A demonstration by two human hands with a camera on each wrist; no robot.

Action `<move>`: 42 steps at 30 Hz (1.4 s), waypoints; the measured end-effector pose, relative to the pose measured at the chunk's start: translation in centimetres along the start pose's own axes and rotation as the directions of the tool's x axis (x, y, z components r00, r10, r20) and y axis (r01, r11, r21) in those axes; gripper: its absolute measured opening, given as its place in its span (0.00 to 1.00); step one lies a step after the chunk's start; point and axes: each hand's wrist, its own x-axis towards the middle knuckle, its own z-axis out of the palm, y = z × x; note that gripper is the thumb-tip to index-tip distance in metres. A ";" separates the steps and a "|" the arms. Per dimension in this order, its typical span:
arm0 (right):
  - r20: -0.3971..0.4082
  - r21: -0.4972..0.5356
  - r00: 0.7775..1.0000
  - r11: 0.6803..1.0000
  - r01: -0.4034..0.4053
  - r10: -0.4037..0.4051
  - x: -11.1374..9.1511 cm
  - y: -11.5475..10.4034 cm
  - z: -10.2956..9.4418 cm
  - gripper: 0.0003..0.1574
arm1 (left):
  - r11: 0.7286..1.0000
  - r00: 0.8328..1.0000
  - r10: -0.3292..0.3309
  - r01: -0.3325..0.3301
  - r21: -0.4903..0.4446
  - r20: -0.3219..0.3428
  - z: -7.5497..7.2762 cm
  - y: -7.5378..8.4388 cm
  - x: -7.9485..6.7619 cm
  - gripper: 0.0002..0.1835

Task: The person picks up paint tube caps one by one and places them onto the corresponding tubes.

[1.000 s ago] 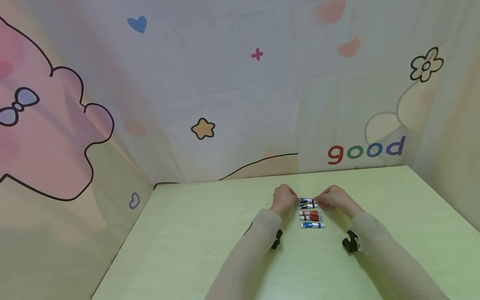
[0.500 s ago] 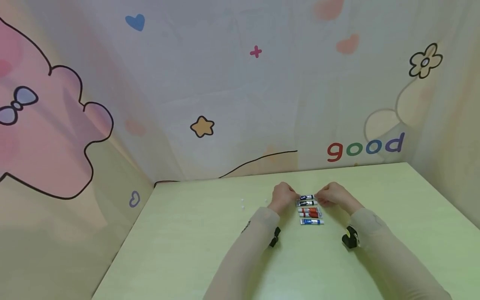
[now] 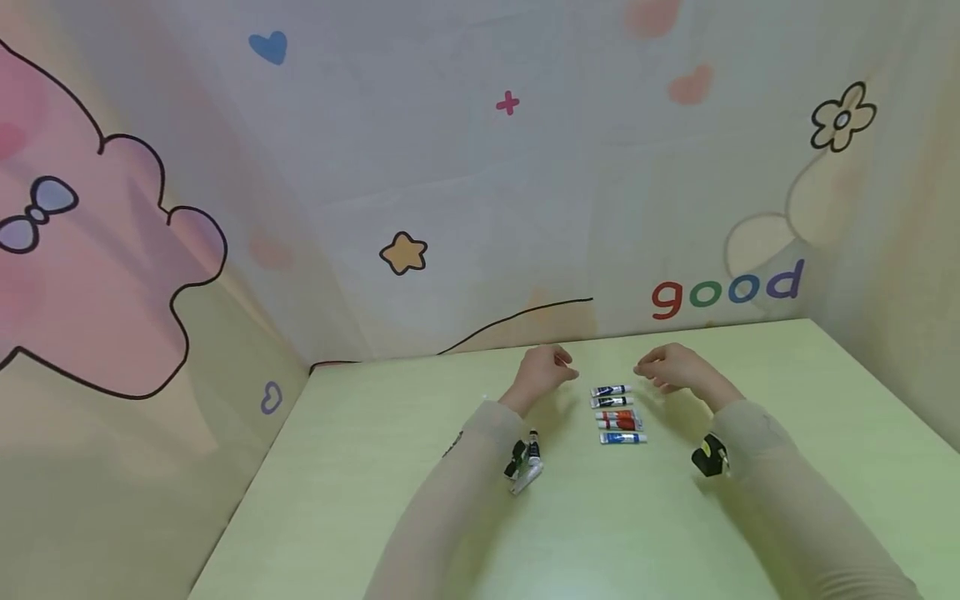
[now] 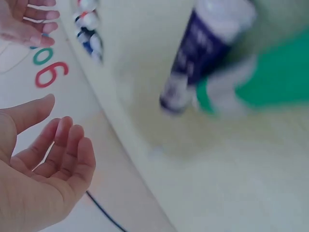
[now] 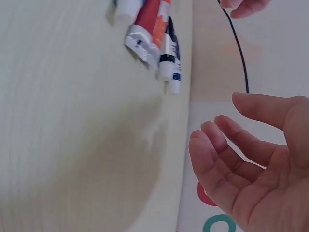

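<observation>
Pale printed cloth (image 3: 465, 183) is hanging behind and to the side of a light green-yellow table (image 3: 337, 483), with coloured letters spelling "good" (image 3: 727, 292) showing above the back edge. Five small tubes are lying flat in a column on the table, crosswise to the person: dark blue tube (image 3: 610, 391) farthest back, then black tube (image 3: 612, 402), orange tube (image 3: 617, 414), red tube (image 3: 619, 425), blue tube (image 3: 622, 438) nearest the person. Orange and red are lying side by side, close together; the two dark ones are sitting just beside each other. Left hand (image 3: 542, 377) is hovering left of the back end of the column, fingers released, loosely bent, thumb apart. Right hand (image 3: 681, 369) is hovering on the opposite side, fingers also released and softly curved, palm side facing its wrist camera. Both hands are staying clear of the tubes, column sitting between and slightly nearer the person. Near the left wrist a dark tube (image 3: 534, 450) is lying next to a silvery piece (image 3: 527, 479); left wrist view is showing a purple tube (image 4: 198, 53) and a green tube (image 4: 285, 75) up close, blurred, can't tell if touching. Beige sleeves (image 3: 795, 492) are covering both forearms.
</observation>
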 end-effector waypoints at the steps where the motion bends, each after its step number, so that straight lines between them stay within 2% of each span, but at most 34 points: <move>1: -0.008 -0.008 1.000 1.000 0.009 -0.009 0.0 -0.2 -0.2 0.31 | 1.000 1.000 0.003 -0.003 0.004 -0.005 -0.6 -0.2 -0.1 0.15; 6: -0.063 -0.003 0.996 0.998 0.061 -0.061 0.0 -1.2 -0.8 0.29 | 1.000 0.999 0.018 -0.017 0.026 -0.038 -3.5 -1.7 -1.0 0.14; 13: -0.076 0.007 0.994 0.996 0.084 -0.083 0.4 -2.0 0.3 0.28 | 0.999 0.998 0.020 -0.017 0.050 -0.061 -6.6 -3.9 -3.1 0.12; 16: -0.074 0.002 0.993 0.996 0.094 -0.094 0.7 -2.5 0.9 0.26 | 0.997 0.997 0.034 -0.030 0.065 -0.064 -7.8 -4.6 -4.1 0.13; 21: -0.045 0.007 0.990 0.991 0.134 -0.134 1.2 -3.7 2.2 0.25 | 0.996 0.999 0.008 -0.004 0.093 -0.038 -9.0 -5.6 -5.6 0.15; 30: -0.029 0.045 0.985 0.984 0.172 -0.171 2.6 -5.8 4.7 0.23 | 0.992 0.999 -0.010 0.003 0.126 0.052 -9.0 -5.8 -7.4 0.17; 36: 0.003 0.050 0.983 0.982 0.181 -0.181 4.1 -6.1 7.2 0.21 | 0.990 0.994 -0.006 -0.009 0.139 0.106 -8.0 -5.9 -8.9 0.17; 42: 0.050 0.019 0.984 0.985 0.170 -0.170 5.6 -6.7 9.3 0.19 | 0.989 0.986 -0.041 0.016 0.147 0.164 -6.6 -5.9 -10.3 0.14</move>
